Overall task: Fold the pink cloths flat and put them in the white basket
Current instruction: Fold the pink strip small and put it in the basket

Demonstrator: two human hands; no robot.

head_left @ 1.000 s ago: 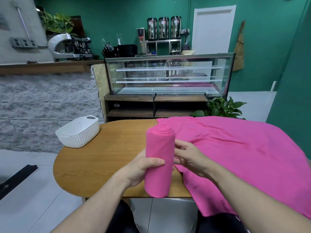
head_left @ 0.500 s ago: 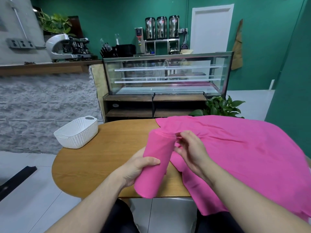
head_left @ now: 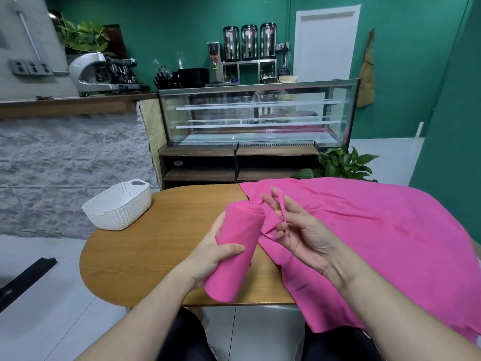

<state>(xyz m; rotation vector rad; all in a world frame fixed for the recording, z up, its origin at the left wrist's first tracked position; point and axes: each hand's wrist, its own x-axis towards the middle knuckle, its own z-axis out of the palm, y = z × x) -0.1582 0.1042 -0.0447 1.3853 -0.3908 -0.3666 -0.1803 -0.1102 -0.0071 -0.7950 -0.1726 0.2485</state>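
Note:
My left hand (head_left: 208,259) grips a rolled pink cloth (head_left: 235,246) around its middle and holds it tilted above the wooden table (head_left: 156,251). Just right of the roll's top end, my right hand (head_left: 302,235) is raised, palm toward me. A thin pink band (head_left: 282,208) runs from the roll's top over its upper fingers, and its lower fingers curl on the band. A large pink cloth (head_left: 377,243) lies spread over the table's right half and hangs off the near edge. The white basket (head_left: 117,207) stands at the table's far left edge; nothing shows above its rim.
A glass display case (head_left: 255,113) on wooden shelves stands beyond the table, with a potted plant (head_left: 341,165) at its right. A stone-faced counter (head_left: 67,162) runs along the left. Bare wood lies between the basket and my hands.
The roll has tipped from upright to leaning right. My right hand left the roll's side, rose to its top end and pulled a thin band out from it.

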